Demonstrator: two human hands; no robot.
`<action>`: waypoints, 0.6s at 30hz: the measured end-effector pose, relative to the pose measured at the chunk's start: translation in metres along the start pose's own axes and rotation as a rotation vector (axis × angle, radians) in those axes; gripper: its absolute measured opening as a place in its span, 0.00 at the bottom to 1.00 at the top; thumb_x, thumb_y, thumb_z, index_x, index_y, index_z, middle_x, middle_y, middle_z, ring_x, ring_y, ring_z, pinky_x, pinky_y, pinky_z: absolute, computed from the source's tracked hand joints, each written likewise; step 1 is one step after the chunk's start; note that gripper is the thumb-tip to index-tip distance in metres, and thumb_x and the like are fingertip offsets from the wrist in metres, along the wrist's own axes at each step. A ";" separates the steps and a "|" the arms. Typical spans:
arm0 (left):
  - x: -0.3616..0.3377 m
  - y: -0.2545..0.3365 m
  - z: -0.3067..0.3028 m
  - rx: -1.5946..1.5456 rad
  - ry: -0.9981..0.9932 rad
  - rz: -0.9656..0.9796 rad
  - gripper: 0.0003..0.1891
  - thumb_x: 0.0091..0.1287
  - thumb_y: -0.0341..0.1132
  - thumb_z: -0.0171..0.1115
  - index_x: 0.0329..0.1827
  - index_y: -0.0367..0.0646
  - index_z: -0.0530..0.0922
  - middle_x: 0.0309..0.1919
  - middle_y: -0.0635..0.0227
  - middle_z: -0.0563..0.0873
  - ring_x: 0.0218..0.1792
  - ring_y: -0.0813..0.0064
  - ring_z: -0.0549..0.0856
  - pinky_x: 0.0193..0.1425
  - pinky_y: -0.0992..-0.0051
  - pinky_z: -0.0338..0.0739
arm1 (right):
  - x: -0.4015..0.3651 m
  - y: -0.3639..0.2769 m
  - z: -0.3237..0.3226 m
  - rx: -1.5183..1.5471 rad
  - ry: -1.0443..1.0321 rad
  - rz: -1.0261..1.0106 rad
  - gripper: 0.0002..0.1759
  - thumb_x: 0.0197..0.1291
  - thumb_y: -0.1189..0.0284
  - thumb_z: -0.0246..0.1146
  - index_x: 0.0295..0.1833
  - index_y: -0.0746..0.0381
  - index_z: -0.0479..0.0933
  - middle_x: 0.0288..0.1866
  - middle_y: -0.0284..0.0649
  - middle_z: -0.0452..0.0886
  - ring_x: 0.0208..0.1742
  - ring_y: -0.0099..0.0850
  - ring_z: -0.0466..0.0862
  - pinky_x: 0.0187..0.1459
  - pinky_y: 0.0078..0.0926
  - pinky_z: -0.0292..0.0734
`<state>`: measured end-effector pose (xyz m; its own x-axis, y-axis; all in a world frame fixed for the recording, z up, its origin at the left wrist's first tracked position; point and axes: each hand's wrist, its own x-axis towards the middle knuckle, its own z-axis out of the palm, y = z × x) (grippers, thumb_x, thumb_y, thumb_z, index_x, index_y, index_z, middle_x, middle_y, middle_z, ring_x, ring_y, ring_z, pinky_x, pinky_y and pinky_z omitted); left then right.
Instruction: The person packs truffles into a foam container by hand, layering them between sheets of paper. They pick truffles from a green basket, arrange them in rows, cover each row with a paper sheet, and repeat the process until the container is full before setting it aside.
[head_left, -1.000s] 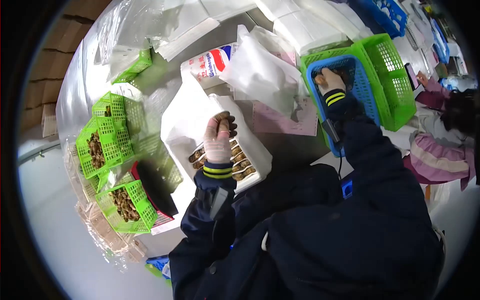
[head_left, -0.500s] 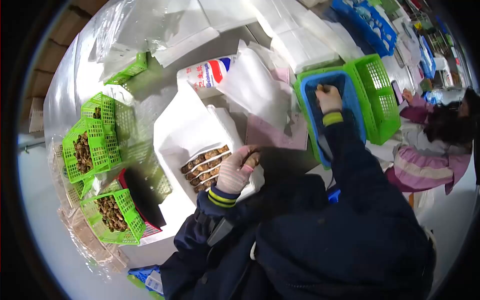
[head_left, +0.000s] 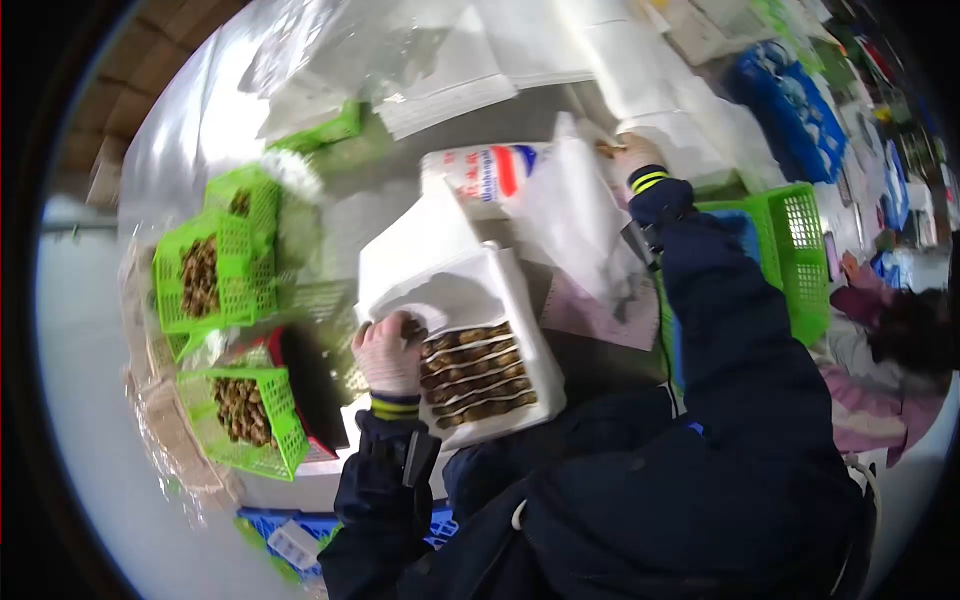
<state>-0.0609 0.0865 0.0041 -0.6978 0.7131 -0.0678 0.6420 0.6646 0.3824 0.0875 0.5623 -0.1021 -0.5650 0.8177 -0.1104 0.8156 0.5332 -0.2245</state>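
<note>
A white foam box (head_left: 530, 330) stands in front of me, with rows of small brown lumpy pieces (head_left: 480, 375) parted by white strips. My left hand (head_left: 388, 358), in a pale glove with dark fingertips, is closed over the box's left wall, its fingertips inside the rim. Farther off on the right, my right hand (head_left: 638, 157) is closed at the upper edge of a thin white sheet (head_left: 570, 220). That sheet stands partly raised above a pink printed paper (head_left: 600, 312). A printed white package (head_left: 480, 172) lies behind the box.
Green baskets (head_left: 205, 285) of brown pieces stand at the left, another (head_left: 245, 420) nearer me. On the right are a blue tub (head_left: 745, 235), partly behind my sleeve, and a green basket (head_left: 800, 250). A person in pink sleeves (head_left: 870, 410) is at far right.
My right hand has left the blue tub and reached the white sheet. My left hand has moved from the box's right side to its left wall. The view has shifted.
</note>
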 end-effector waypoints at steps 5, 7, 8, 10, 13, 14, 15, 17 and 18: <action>-0.005 -0.027 0.021 0.308 0.023 0.164 0.09 0.60 0.32 0.55 0.43 0.53 0.77 0.40 0.76 0.83 0.55 0.71 0.77 0.70 0.39 0.51 | 0.026 -0.033 0.015 -0.274 -0.234 0.033 0.17 0.66 0.61 0.51 0.52 0.56 0.79 0.58 0.45 0.78 0.62 0.44 0.76 0.59 0.42 0.73; -0.011 -0.037 0.033 0.339 -0.020 0.185 0.11 0.62 0.32 0.52 0.47 0.52 0.76 0.42 0.73 0.83 0.58 0.69 0.76 0.72 0.37 0.46 | 0.057 0.000 0.050 -0.207 -0.175 0.267 0.19 0.69 0.61 0.48 0.61 0.53 0.71 0.58 0.49 0.78 0.64 0.43 0.74 0.60 0.45 0.71; -0.014 -0.036 0.034 0.362 -0.085 0.185 0.12 0.62 0.32 0.52 0.48 0.51 0.76 0.43 0.73 0.83 0.59 0.69 0.75 0.73 0.36 0.44 | 0.029 -0.041 0.001 -0.222 -0.216 0.316 0.23 0.68 0.63 0.50 0.67 0.51 0.65 0.55 0.50 0.80 0.60 0.44 0.77 0.56 0.45 0.73; -0.017 -0.039 0.038 0.348 -0.034 0.196 0.13 0.62 0.32 0.52 0.50 0.51 0.76 0.44 0.73 0.83 0.59 0.69 0.75 0.73 0.36 0.43 | 0.010 -0.023 -0.024 -0.120 -0.037 -0.025 0.25 0.66 0.65 0.52 0.69 0.49 0.64 0.52 0.49 0.81 0.54 0.44 0.81 0.51 0.43 0.75; -0.017 -0.037 0.033 0.337 -0.062 0.198 0.19 0.54 0.30 0.56 0.52 0.50 0.76 0.43 0.73 0.83 0.60 0.69 0.74 0.72 0.37 0.44 | -0.077 -0.089 -0.102 0.315 0.069 0.024 0.28 0.63 0.65 0.57 0.70 0.47 0.65 0.41 0.45 0.83 0.37 0.35 0.83 0.43 0.33 0.76; -0.015 -0.038 0.033 0.334 -0.063 0.206 0.19 0.54 0.30 0.56 0.52 0.50 0.76 0.43 0.73 0.83 0.60 0.69 0.74 0.72 0.37 0.44 | -0.095 -0.089 -0.090 0.671 -0.031 0.008 0.30 0.60 0.61 0.60 0.69 0.49 0.66 0.38 0.44 0.83 0.33 0.32 0.83 0.43 0.29 0.76; -0.015 -0.040 0.033 0.366 -0.114 0.210 0.19 0.55 0.30 0.56 0.51 0.51 0.76 0.41 0.73 0.83 0.58 0.69 0.75 0.72 0.37 0.44 | -0.115 -0.102 -0.091 0.563 -0.091 -0.007 0.31 0.59 0.58 0.61 0.68 0.50 0.67 0.39 0.45 0.83 0.33 0.32 0.83 0.43 0.29 0.76; -0.014 -0.042 0.036 0.444 -0.111 0.249 0.16 0.57 0.30 0.53 0.49 0.53 0.76 0.38 0.75 0.82 0.55 0.71 0.76 0.73 0.39 0.45 | -0.127 -0.109 -0.086 0.342 -0.131 -0.088 0.33 0.56 0.53 0.62 0.67 0.52 0.70 0.38 0.47 0.83 0.32 0.32 0.83 0.43 0.28 0.77; -0.013 -0.044 0.039 0.440 -0.106 0.262 0.16 0.57 0.30 0.53 0.49 0.53 0.76 0.38 0.75 0.82 0.55 0.71 0.76 0.73 0.39 0.45 | -0.113 -0.094 -0.067 0.339 -0.119 -0.079 0.33 0.56 0.53 0.62 0.67 0.52 0.70 0.38 0.47 0.83 0.32 0.32 0.83 0.43 0.28 0.77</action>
<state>-0.0674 0.0564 -0.0479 -0.4741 0.8718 -0.1233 0.8796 0.4751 -0.0227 0.0824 0.4344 -0.0038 -0.6513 0.7352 -0.1879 0.6929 0.4752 -0.5424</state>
